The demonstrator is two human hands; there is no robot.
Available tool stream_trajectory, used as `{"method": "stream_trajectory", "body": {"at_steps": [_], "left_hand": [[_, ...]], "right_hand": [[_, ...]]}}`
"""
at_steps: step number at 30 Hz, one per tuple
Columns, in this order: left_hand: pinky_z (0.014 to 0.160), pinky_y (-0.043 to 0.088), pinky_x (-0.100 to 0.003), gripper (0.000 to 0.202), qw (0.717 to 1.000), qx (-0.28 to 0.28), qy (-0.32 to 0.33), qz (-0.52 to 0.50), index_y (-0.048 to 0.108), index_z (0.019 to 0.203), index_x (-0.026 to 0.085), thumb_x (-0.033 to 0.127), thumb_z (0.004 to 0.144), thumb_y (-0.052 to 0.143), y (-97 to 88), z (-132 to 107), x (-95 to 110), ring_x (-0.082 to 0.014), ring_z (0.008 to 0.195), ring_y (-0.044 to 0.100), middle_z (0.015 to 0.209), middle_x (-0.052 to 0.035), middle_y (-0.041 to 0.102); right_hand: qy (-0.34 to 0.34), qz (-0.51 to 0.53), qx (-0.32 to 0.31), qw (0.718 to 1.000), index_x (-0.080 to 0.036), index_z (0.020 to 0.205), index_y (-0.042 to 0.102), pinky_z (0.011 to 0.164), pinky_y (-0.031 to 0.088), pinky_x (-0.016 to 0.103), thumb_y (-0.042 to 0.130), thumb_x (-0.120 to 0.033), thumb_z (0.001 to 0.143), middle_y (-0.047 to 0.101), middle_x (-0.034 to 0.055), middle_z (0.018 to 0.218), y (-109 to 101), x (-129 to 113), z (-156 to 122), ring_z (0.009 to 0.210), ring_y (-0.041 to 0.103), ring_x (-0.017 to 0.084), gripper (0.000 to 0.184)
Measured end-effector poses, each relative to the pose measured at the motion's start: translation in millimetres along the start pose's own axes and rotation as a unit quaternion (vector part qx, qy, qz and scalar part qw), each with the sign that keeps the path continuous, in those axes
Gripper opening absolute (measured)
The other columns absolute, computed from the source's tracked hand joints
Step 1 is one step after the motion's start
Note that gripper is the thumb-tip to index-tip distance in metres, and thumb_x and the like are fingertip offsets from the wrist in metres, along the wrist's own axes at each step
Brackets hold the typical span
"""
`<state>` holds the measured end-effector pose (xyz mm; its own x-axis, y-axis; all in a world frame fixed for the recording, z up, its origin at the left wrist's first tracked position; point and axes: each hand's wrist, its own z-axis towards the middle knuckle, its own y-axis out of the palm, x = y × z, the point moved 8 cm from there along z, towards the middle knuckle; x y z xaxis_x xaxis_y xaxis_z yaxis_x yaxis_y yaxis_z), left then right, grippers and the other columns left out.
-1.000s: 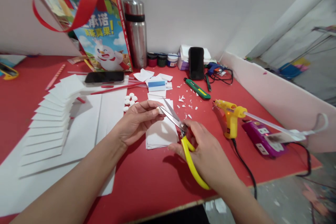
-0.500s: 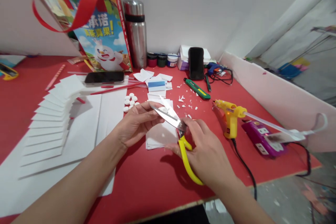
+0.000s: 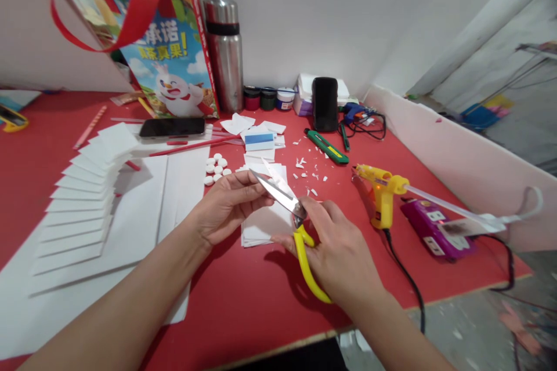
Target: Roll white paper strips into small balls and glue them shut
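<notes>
The yellow-handled steel scissors [image 3: 296,221] sit in the right hand [image 3: 339,249], which is closed through and around the handle loops. The scissors' long axis runs on a slant, handles near and right, blade tips far and left. The blades stand slightly apart, and their tips end right at the fingertips of the left hand [image 3: 226,206].

That left hand is curled, thumb against fingers, pinching a small white scrap [image 3: 264,176]. The scrap is mostly hidden by the fingers and the blade, so I cannot tell its shape. It lies between the two hands, touching the left and just off the blade tips, so the left hand is the nearer one.

Under both hands lies a small stack of white cards [image 3: 265,226] on the red tabletop [image 3: 243,295]. Just beyond, to the left, is a cluster of small white round discs [image 3: 216,168]. To the right are loose white paper crumbs [image 3: 311,177].

Further right a yellow hot glue gun [image 3: 383,191] stands beside a purple box [image 3: 429,226]. A green utility knife [image 3: 327,146] lies further back. On the left, white strips [image 3: 82,197] fan out over large white sheets.

At the far wall stand a stainless steel flask [image 3: 224,55] and a colourful gift bag with a red ribbon handle [image 3: 174,64].
</notes>
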<state>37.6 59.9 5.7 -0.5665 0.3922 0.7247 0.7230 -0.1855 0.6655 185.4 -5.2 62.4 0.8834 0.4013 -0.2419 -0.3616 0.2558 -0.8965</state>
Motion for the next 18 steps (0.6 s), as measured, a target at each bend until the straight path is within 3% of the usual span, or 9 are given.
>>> {"method": "stream_trajectory", "body": {"at_steps": [18], "left_hand": [[0.071, 0.057, -0.02, 0.016, 0.999, 0.016, -0.031, -0.017, 0.074, 0.081, 0.01, 0.013, 0.07, 0.087, -3.2, 1.1, -5.6, -0.0113, 0.068, 0.07, 0.077, -0.0054, 0.074]], "right_hand": [[0.003, -0.003, 0.008, 1.0, -0.011, 0.118, 0.062, 0.061, 0.049, 0.033, 0.054, -0.045, 0.099, 0.067, 0.0108, 0.085, 1.4, -0.3, -4.7, 0.07, 0.066, 0.024, 0.04]]}}
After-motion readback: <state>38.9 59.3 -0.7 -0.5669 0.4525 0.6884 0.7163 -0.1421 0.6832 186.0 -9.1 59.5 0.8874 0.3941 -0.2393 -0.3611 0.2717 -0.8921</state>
